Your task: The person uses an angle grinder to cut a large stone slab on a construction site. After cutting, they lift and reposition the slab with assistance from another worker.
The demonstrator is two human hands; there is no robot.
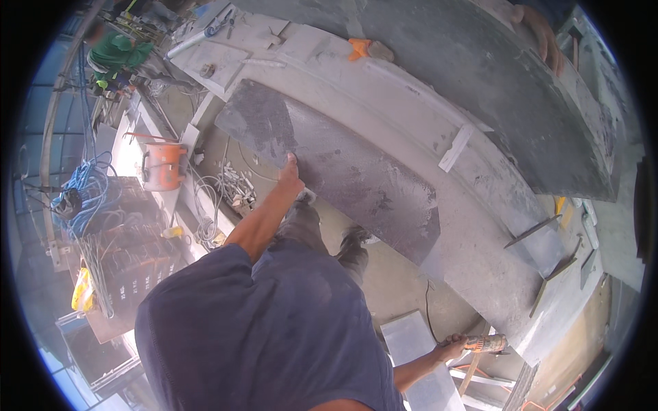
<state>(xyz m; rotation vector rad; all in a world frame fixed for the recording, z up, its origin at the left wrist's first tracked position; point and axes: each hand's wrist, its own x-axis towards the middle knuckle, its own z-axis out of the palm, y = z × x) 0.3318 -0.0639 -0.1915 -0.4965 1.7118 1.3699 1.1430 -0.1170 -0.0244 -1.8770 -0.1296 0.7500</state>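
Note:
A long dark grey stone slab (343, 171) with a dusty top and one cut corner lies across the workbench (473, 253) in front of me. My left hand (291, 177) grips its near edge. The thumb rests on top and the fingers are mostly hidden. Out to my right, beyond the slab's end, my right hand (450, 348) is wrapped round an orange and grey angle grinder (486, 344), held low beside the bench and away from the slab. A thin dark disc edge shows at its far end.
A larger dark slab (445, 61) stands beyond the bench, with another person's hand (540, 34) on it. An orange bucket-shaped container (163, 166), cables and rubble (238, 188) are at left. A person in green (116, 55) is far left. A pale panel (421, 356) leans near my right arm.

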